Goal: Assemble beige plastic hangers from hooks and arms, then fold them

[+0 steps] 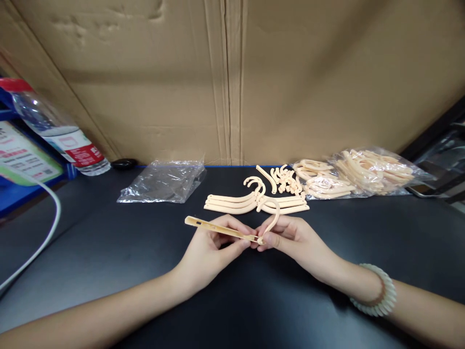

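My left hand pinches a long beige plastic arm, its hollow side with a slot facing me. My right hand grips a curved beige hook near its lower end. The hook's lower end meets the arm's right end between my fingertips; the exact fit there is too small to tell. Just beyond my hands lie stacked beige arms on the left and on the right, with a few loose hooks above them.
Small beige hooks lie piled behind the stacks. Plastic bags of beige parts are at the back right. An empty clear bag, a bottle and a white cable are on the left. Cardboard stands behind the black table.
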The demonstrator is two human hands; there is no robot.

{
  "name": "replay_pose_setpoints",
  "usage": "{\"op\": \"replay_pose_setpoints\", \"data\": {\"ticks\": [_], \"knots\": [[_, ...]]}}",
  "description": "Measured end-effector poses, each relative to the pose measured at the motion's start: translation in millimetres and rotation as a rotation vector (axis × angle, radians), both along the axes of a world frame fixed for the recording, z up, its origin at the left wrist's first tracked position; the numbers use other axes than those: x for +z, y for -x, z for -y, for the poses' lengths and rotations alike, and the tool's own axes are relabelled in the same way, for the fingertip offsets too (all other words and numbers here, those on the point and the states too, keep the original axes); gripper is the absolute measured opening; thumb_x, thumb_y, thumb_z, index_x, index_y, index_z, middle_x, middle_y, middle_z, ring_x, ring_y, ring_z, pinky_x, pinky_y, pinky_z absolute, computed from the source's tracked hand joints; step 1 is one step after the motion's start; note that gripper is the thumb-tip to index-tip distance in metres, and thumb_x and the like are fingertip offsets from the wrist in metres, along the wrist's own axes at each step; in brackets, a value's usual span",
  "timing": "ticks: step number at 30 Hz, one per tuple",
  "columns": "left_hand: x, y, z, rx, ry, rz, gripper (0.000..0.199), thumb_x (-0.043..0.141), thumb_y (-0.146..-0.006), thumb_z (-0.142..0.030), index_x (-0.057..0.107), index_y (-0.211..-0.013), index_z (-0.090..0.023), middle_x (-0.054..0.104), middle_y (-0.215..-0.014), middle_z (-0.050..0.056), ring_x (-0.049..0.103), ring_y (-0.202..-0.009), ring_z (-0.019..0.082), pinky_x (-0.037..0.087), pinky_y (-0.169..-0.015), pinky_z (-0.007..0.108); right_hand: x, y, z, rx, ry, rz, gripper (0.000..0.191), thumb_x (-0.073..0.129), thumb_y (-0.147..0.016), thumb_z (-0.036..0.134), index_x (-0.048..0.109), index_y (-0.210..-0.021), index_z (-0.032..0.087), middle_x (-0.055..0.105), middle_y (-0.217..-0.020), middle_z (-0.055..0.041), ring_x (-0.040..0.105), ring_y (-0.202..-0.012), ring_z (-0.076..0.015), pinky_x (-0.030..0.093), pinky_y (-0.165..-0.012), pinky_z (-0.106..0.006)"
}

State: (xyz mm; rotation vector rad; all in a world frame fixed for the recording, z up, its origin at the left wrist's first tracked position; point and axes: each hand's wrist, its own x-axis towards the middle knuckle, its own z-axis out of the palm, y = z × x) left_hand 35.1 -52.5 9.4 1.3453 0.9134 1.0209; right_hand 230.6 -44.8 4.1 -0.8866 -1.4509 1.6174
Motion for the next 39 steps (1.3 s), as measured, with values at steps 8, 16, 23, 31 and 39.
{"op": "replay_pose_setpoints", "data": {"ticks": [8, 16, 23, 31, 39], "knots": [[-1.2, 0.3, 0.1, -0.005, -0.015, -0.002, 0.013, 0.075, -0.074, -0.025, 0.065, -0.077, -0.017, 0.075, -0.086, 0.006, 0.072, -0.081, 0.022, 0.06, -0.077, 0.033, -1.9, 0.9, -0.5, -0.008, -0.009, -0.014, 0.022, 0.07, -0.082, 0.038, 0.064, -0.082, 0.017, 0.069, -0.077, -0.0028, 0.068, -0.073, -0.014, 0.057, -0.072, -0.029], [-0.5, -1.2, 0.9, -0.003, -0.01, 0.013, 0.013, 0.076, -0.073, -0.024, 0.065, -0.076, -0.017, 0.076, -0.086, 0.006, 0.073, -0.081, 0.022, 0.06, -0.079, 0.034, 0.9, 0.6, -1.1, -0.006, -0.009, 0.008, 0.024, 0.071, -0.081, 0.038, 0.063, -0.079, 0.016, 0.068, -0.075, -0.0022, 0.067, -0.071, -0.0141, 0.056, -0.071, -0.03], [0.0, -2.2, 1.0, 0.006, -0.005, 0.007, 0.013, 0.076, -0.073, -0.023, 0.066, -0.076, -0.016, 0.076, -0.086, 0.006, 0.073, -0.08, 0.022, 0.059, -0.078, 0.032, 1.1, 1.9, -1.1, -0.012, -0.029, 0.016, 0.023, 0.071, -0.081, 0.037, 0.062, -0.079, 0.016, 0.068, -0.073, -0.0021, 0.067, -0.07, -0.0138, 0.055, -0.069, -0.029], [-2.0, -3.2, 2.7, -0.02, 0.017, 0.04, 0.011, 0.075, -0.076, -0.02, 0.066, -0.081, -0.016, 0.076, -0.086, 0.004, 0.073, -0.082, 0.02, 0.059, -0.08, 0.03, -2.6, 4.1, -0.6, -0.035, -0.075, -0.006, 0.023, 0.071, -0.081, 0.035, 0.06, -0.078, 0.016, 0.064, -0.067, 0.0002, 0.063, -0.062, -0.0116, 0.052, -0.061, -0.026], [-2.5, -3.0, 1.2, 0.052, 0.012, 0.021, 0.019, 0.076, -0.075, -0.024, 0.063, -0.085, -0.015, 0.076, -0.083, 0.004, 0.071, -0.078, 0.017, 0.058, -0.073, 0.025, -2.7, 3.2, 1.2, -0.076, -0.048, -0.072, 0.019, 0.069, -0.083, 0.034, 0.066, -0.081, 0.016, 0.067, -0.072, -0.0013, 0.063, -0.065, -0.0117, 0.052, -0.063, -0.026]]}}
